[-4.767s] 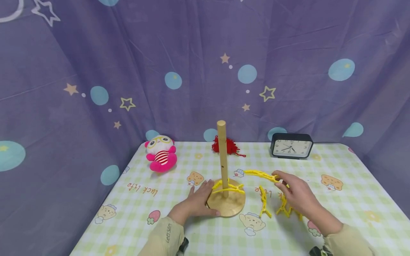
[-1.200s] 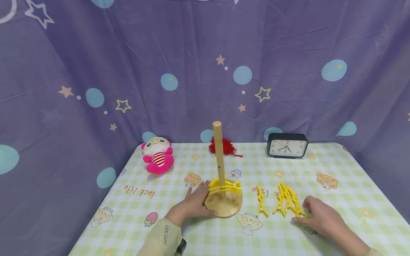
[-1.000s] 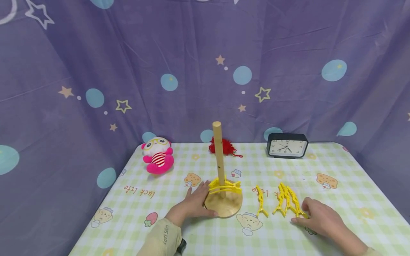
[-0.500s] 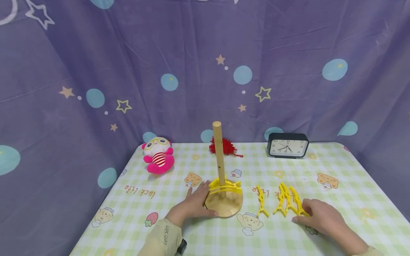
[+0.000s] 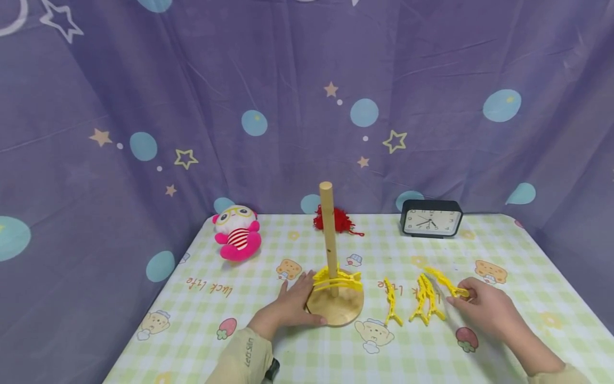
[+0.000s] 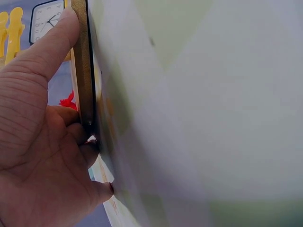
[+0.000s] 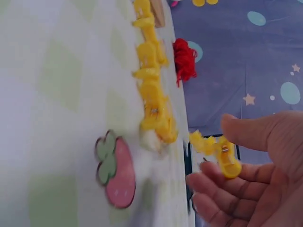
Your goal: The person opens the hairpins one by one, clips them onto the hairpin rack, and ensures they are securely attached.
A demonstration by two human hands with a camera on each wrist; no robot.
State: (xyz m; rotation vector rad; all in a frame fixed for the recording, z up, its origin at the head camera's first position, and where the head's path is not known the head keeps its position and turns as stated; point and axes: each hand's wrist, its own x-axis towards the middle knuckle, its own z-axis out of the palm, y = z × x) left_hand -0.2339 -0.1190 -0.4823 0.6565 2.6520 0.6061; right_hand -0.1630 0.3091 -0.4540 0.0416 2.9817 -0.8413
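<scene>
My left hand (image 5: 293,308) grips the round base (image 5: 336,312) of a wooden stand from the left. In the left wrist view, the thumb (image 6: 54,45) lies along the base's rim and the other fingers curl against it. Yellow hair clips (image 5: 338,281) sit around the lower part of the upright wooden post (image 5: 329,229). My right hand (image 5: 489,306) pinches the handle end of another yellow hair clip (image 5: 443,280), raised off the table with its tip pointing left. In the right wrist view this clip (image 7: 225,153) is between thumb and fingers.
Several yellow hair clips (image 5: 422,298) lie close together left of the right hand; one clip (image 5: 390,303) lies apart, nearer the stand. Behind are a pink plush toy (image 5: 239,234), red yarn (image 5: 339,220) and a black clock (image 5: 431,218). A checked cloth (image 5: 192,341) covers the table.
My right hand has taken the rightmost clip from the group and lifted it up and away. The clip held earlier is now on the post. My left hand has stayed at the base.
</scene>
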